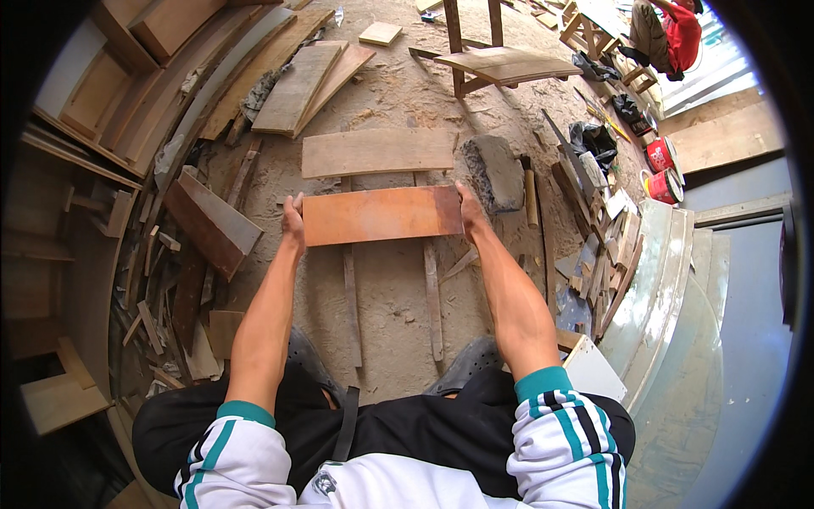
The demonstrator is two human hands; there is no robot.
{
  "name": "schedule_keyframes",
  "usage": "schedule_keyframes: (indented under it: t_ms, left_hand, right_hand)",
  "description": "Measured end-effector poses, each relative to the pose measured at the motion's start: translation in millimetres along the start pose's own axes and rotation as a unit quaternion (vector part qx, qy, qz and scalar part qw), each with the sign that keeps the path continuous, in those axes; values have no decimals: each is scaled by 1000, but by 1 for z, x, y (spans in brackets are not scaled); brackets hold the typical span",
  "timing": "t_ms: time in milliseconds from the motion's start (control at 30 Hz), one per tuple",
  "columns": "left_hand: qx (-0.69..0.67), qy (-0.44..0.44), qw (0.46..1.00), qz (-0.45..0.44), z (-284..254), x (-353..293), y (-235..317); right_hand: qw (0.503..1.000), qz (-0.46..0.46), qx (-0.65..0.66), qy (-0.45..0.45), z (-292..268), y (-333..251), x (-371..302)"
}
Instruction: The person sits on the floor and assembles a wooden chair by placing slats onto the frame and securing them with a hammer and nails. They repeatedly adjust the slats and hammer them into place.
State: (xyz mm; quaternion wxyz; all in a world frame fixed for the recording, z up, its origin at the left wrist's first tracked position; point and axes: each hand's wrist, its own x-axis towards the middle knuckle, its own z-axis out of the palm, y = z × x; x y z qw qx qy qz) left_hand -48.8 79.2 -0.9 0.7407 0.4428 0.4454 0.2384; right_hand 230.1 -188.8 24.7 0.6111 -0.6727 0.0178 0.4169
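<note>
An orange-brown wooden board (381, 215), darker at its right end, lies level between my two hands. My left hand (292, 219) closes on its left end, and my right hand (468, 207) grips the dark right end. Just beyond it a paler plank (377, 153) rests across two thin wooden strips. The left strip (352, 305) and the right strip (432, 297) run toward me along the dusty ground, passing under the board. Whether the held board touches the strips cannot be made out.
A grey stone block (496, 172) sits right of the plank. Stacked boards (309, 85) and a reddish-brown board (212, 222) lie left. Beyond stands a wooden frame with a curved panel (509, 65). Scrap wood (606, 263) and red cans (663, 185) line the right; a person in red (682, 38) sits far right.
</note>
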Motion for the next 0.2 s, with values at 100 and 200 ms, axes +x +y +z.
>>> schedule_keyframes:
  t_ms: [100, 200]
  left_hand:
    - [-17, -3, 1000, -12, 0, -2, 2]
    - [-25, -7, 1000, -17, 1, -3, 4]
  right_hand:
    - [1000, 3, 16, -13, -2, 5, 7]
    - [998, -3, 40, -56, -8, 13, 19]
